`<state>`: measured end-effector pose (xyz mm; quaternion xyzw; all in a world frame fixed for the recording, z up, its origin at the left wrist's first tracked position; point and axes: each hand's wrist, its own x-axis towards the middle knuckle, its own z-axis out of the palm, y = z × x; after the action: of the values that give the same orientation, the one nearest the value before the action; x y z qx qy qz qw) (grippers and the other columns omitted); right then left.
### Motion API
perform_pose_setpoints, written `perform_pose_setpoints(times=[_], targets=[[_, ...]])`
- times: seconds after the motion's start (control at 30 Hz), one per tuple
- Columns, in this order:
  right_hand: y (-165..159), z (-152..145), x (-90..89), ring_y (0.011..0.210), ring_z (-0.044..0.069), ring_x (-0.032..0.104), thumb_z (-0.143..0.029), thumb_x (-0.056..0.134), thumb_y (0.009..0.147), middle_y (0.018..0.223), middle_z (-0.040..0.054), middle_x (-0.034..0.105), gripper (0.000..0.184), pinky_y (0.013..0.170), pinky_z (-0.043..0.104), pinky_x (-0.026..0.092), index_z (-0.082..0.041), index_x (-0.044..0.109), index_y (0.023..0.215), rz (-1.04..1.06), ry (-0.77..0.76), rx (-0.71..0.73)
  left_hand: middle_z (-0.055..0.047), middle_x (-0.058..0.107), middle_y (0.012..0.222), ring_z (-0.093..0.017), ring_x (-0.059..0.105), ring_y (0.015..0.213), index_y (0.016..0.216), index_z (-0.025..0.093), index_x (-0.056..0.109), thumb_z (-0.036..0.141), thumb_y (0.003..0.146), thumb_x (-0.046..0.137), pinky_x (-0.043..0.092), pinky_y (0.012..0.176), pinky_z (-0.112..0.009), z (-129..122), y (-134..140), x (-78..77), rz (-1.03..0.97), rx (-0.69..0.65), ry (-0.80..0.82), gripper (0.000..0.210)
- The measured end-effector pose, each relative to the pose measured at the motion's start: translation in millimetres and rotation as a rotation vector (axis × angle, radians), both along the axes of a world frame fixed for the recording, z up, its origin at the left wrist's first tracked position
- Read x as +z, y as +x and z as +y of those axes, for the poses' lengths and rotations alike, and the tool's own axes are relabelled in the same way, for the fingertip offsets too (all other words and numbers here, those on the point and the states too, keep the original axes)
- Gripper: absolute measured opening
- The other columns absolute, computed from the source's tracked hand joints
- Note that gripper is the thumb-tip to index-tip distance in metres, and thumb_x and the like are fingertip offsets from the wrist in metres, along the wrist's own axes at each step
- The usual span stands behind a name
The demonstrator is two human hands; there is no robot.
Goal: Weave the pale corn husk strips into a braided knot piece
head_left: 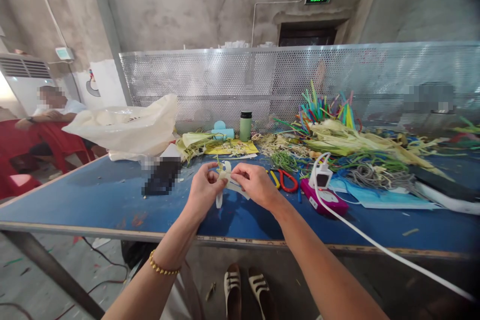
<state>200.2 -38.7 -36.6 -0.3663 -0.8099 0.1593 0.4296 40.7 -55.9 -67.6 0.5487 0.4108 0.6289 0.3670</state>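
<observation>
My left hand (204, 187) is closed in a pinch on a small whitish-cream flower-like piece (225, 167) made of pale husk-like strips. From the other side, my right hand (258, 185) has its thumb and fingertips pressed together on the same piece. Narrow pale strip ends hang below the fingers, over the table's front half. A short greenish stem sticks up near the left fingertips. Fingers cover much of the piece's middle. Just right of my right hand lie a red loop-handled tool (288, 181) and a yellow handle (275, 179).
The blue table (112, 200) carries a cream plastic bag (127, 125), a green flask (245, 126), corn husks (337, 139), colourful stems (322, 110) and green cords (285, 161). A white charger (321, 176) and its cable rest on a magenta box (333, 203). A person sits at far left.
</observation>
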Motion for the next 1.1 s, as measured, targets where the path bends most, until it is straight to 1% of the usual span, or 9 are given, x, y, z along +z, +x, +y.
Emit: perform_pose_setpoints(times=[0.17,0.27,0.4,0.47,0.67,0.77,0.87,0.97,1.1], targets=[[1,-2,1.8,0.054,0.01,0.043,-0.02,0.058,0.084,0.055,-0.0039,0.051,0.015,0.056,0.023,0.032,-0.018,0.063,0.07,-0.019,-0.03,-0.007,0.009,0.049,0.059,-0.009,0.046,0.051,0.115,0.014,0.05,0.027,0.068,0.073,0.035,0.051,-0.021,2,0,-3.9,0.057,-0.045,0.033,0.054],[1,-3,2.1,0.055,0.01,0.042,-0.019,0.059,0.084,0.056,-0.0041,0.051,0.015,0.057,0.023,0.031,-0.017,0.063,0.07,-0.047,-0.015,-0.018,0.009,0.05,0.059,-0.009,0.047,0.051,0.117,0.014,0.049,0.028,0.07,0.072,0.035,0.051,-0.021,4,-1,-5.9,0.101,-0.046,0.035,0.054],[0,-4,2.6,0.056,0.01,0.043,-0.019,0.06,0.084,0.058,-0.0035,0.054,0.016,0.059,0.023,0.032,-0.016,0.062,0.068,-0.065,0.026,-0.02,0.008,0.051,0.059,-0.01,0.048,0.051,0.116,0.014,0.049,0.027,0.071,0.071,0.036,0.05,-0.021,5,-3,-6.5,0.109,0.013,0.042,0.052],[0,-3,2.0,0.056,0.01,0.045,-0.018,0.06,0.084,0.059,-0.0031,0.055,0.016,0.059,0.023,0.032,-0.016,0.062,0.068,-0.065,0.042,-0.007,0.008,0.051,0.059,-0.01,0.048,0.05,0.114,0.014,0.05,0.027,0.07,0.071,0.036,0.05,-0.021,6,-3,-6.7,0.095,0.018,0.044,0.051],[-2,0,-1.4,0.062,0.011,0.05,-0.017,0.059,0.084,0.066,-0.0015,0.06,0.012,0.062,0.023,0.035,-0.017,0.064,0.073,-0.04,0.096,0.03,0.008,0.052,0.06,-0.01,0.049,0.052,0.118,0.015,0.05,0.027,0.069,0.072,0.036,0.052,-0.021,7,0,-9.6,0.131,-0.056,0.05,0.055],[-3,0,-3.4,0.063,0.012,0.054,-0.018,0.06,0.085,0.068,-0.0005,0.062,0.011,0.062,0.023,0.038,-0.018,0.061,0.074,-0.033,0.067,0.048,0.009,0.049,0.059,-0.01,0.047,0.052,0.117,0.015,0.052,0.026,0.067,0.072,0.034,0.051,-0.021,9,-1,-10.7,0.134,-0.037,0.039,0.055],[-4,-1,-6.0,0.064,0.013,0.057,-0.019,0.058,0.086,0.07,0.0,0.064,0.004,0.063,0.023,0.04,-0.019,0.058,0.083,-0.026,0.031,0.07,0.008,0.049,0.059,-0.01,0.047,0.052,0.116,0.016,0.054,0.023,0.067,0.071,0.034,0.051,-0.021,10,-2,-11.1,0.173,0.02,0.05,0.053],[-5,-1,-8.5,0.07,0.014,0.058,-0.019,0.053,0.09,0.078,0.0017,0.064,0.004,0.066,0.024,0.041,-0.019,0.056,0.09,-0.064,0.103,0.102,0.008,0.049,0.06,-0.01,0.048,0.053,0.116,0.015,0.055,0.02,0.067,0.068,0.035,0.052,-0.021,10,-3,-11.2,0.234,0.069,0.065,0.051],[-7,-1,-10.0,0.078,0.016,0.056,-0.02,0.056,0.088,0.087,0.0049,0.063,0.004,0.071,0.026,0.04,-0.018,0.059,0.09,-0.166,0.212,0.077,0.007,0.05,0.061,-0.011,0.048,0.055,0.122,0.016,0.052,0.016,0.067,0.065,0.036,0.054,-0.021,7,0,-10.9,0.283,0.029,0.074,0.057]])
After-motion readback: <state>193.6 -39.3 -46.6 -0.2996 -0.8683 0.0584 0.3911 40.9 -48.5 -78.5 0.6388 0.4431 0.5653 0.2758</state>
